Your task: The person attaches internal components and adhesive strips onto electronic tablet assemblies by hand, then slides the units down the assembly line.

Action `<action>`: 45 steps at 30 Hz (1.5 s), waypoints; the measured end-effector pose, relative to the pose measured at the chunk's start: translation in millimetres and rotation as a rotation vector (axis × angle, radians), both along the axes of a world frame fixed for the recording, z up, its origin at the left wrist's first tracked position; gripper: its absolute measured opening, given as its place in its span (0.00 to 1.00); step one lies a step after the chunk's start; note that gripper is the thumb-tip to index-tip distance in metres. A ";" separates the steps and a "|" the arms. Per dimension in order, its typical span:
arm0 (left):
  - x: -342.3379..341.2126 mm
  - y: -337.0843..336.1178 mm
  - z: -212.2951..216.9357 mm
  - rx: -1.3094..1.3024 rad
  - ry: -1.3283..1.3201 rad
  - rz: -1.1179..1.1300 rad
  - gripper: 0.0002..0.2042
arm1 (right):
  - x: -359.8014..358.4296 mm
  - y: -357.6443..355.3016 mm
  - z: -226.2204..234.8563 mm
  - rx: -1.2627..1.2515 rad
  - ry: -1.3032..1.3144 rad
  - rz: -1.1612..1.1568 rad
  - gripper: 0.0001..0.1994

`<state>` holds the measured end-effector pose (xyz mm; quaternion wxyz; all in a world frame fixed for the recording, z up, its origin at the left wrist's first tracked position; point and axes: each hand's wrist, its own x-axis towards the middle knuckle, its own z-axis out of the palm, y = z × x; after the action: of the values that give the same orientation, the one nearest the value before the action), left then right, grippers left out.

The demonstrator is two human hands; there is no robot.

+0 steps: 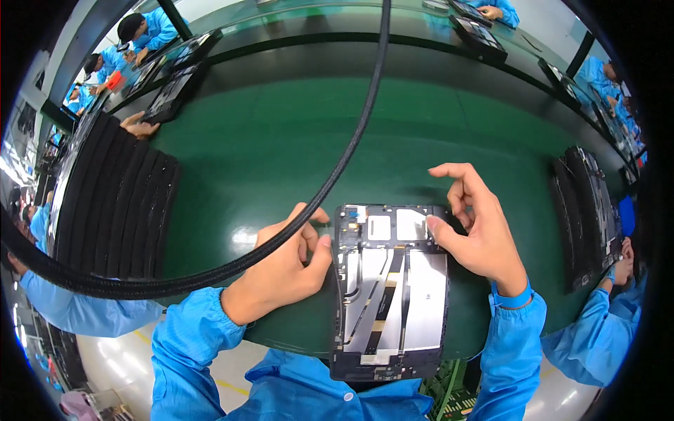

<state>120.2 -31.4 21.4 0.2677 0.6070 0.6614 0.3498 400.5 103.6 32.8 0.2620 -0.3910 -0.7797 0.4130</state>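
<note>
An opened tablet chassis (390, 295) lies face down on the green conveyor belt (281, 154), its silver shields and flat ribbon cables showing. My left hand (288, 270) grips its left edge, thumb pressed on the frame. My right hand (474, 224) rests at its upper right corner, thumb on the top right of the board, index finger raised and curled above the belt. Both forearms wear blue sleeves.
A thick black braided cable (351, 140) arcs across the view from top centre to the far left. Black ribbed trays (116, 203) sit at left, another stack (586, 210) at right. Other workers in blue stand around; one's hand (140, 128) touches a device at upper left.
</note>
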 end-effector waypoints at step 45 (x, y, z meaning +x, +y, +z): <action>-22.1 -25.9 -34.7 0.929 0.246 -0.918 0.09 | -58.5 -57.9 -0.7 -0.094 0.025 0.417 0.04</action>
<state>98.2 -57.3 -13.3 0.0226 0.9149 0.1418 0.3773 341.9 45.8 32.1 0.1620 -0.2280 -0.8204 0.4987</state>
